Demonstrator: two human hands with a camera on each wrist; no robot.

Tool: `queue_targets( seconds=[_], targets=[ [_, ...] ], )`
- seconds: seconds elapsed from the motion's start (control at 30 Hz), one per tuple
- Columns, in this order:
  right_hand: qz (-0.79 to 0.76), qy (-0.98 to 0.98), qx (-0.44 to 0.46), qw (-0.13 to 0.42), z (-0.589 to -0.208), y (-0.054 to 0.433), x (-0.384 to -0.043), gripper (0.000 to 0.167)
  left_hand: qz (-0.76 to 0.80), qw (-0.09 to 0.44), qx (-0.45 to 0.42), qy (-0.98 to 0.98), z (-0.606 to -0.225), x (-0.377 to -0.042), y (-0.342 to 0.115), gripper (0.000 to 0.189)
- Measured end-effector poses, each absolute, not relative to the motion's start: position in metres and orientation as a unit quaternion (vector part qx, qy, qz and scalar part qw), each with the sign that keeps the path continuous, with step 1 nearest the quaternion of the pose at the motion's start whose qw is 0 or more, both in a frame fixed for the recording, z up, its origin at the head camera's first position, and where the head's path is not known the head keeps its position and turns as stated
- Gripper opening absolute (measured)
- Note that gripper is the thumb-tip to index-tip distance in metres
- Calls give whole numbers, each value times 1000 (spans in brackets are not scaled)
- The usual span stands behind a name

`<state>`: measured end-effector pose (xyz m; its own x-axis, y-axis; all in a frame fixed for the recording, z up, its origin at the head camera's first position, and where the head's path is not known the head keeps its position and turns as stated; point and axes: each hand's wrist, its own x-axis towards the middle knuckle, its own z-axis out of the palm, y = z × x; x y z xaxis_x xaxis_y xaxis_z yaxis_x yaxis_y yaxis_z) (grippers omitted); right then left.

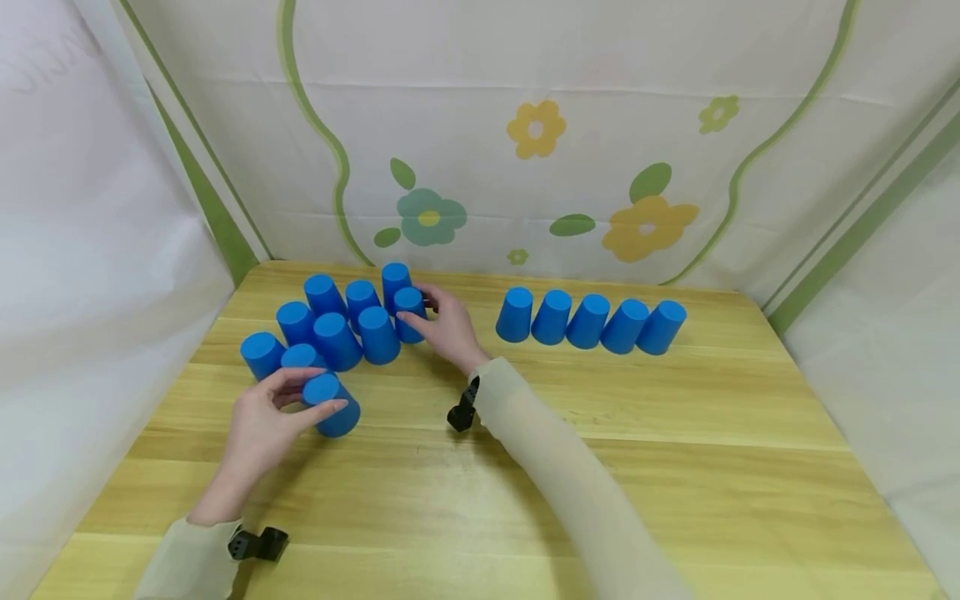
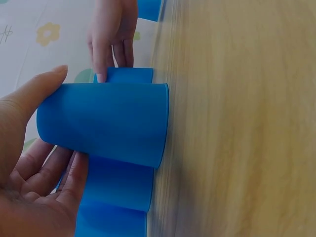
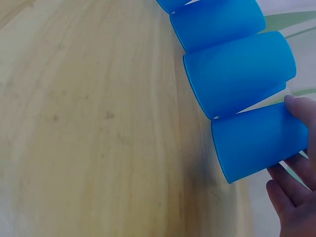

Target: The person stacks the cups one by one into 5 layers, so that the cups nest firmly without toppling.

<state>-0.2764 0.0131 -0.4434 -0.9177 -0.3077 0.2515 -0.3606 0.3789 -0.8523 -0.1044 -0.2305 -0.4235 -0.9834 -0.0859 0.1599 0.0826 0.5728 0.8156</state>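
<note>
Blue plastic cups stand upside down on the wooden table in a cluster at the left. My left hand (image 1: 262,421) grips the nearest cup (image 1: 333,412) between thumb and fingers, near its closed upper end. In the left wrist view, the thumb lies on one side of that cup (image 2: 106,123) and the fingers curl at the other. My right hand (image 1: 448,327) pinches another cup (image 1: 410,317) at the cluster's right end. The right wrist view shows this cup (image 3: 259,140) beside its neighbour (image 3: 242,74), their rims close together.
Several more cups (image 1: 337,343) stand close together between the hands. Farther right, a slanting row of blue cups (image 1: 588,323) stands upside down on the wooden table (image 1: 600,500). A white flowered curtain (image 1: 480,133) hangs behind the table's back edge, with white cloth at both sides.
</note>
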Motion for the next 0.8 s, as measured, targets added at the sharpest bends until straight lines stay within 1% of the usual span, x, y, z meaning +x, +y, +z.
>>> queue_targets(
  seconds=[0.17, 0.43, 0.8],
  targets=[
    [525, -827, 199, 28, -441, 18, -275, 52, -462, 90, -1, -882, -423, -104, -231, 55],
    [521, -827, 206, 44, -425, 36, -270, 58, -462, 88, 0, -882, -421, -104, -230, 55],
    [528, -816, 209, 109, -390, 74, -258, 57, -463, 84, 0, -882, -420, -103, -230, 55]
  ],
)
